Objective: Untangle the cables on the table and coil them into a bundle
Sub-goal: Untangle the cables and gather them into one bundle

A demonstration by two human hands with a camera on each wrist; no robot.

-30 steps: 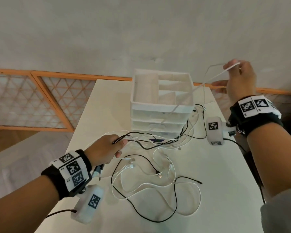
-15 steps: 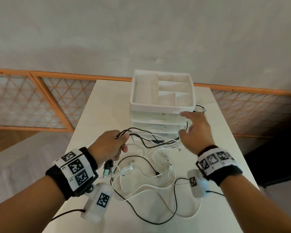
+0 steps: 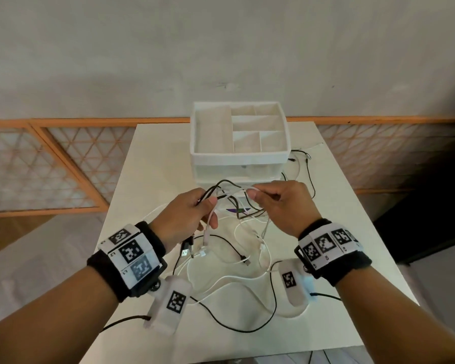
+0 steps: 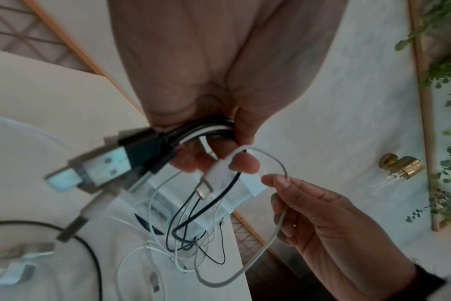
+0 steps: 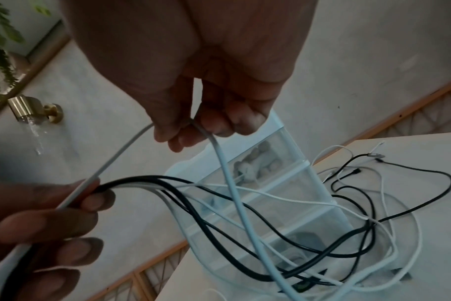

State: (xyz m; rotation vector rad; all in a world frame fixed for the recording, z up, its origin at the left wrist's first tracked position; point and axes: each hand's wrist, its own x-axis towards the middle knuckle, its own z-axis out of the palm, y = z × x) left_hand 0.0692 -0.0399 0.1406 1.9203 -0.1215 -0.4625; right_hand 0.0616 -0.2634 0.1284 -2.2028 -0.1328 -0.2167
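Sitting on the table [image 3: 155, 158] is a white organizer [image 3: 241, 151], the landmark here, with a loose tangle of black and white cables [image 3: 237, 269] sprawling just in front of it and a few ends trailing to its right. Most cable is lying slack on the table, so untangling looks early and no coil is formed yet.

Hovering in front of the organizer, the left hand [image 3: 187, 219] is curling tight round a gathered clutch of black and white strands, plugs [image 4: 95, 163] dangling below the fist; likely acting as the anchor so collected ends are not slipping back into the pile.

Close beside it, also in front of the organizer, the right hand [image 3: 281, 203] is pinching one white cable [image 5: 229, 183] narrowly between thumb and fingers, the strand running across to the left fist and down into the tangle. Probably feeding a loop over to the left hand.

Risk, judging by the crossings below: pulling the white strand could be dragging the black ones along and tightening a knot.
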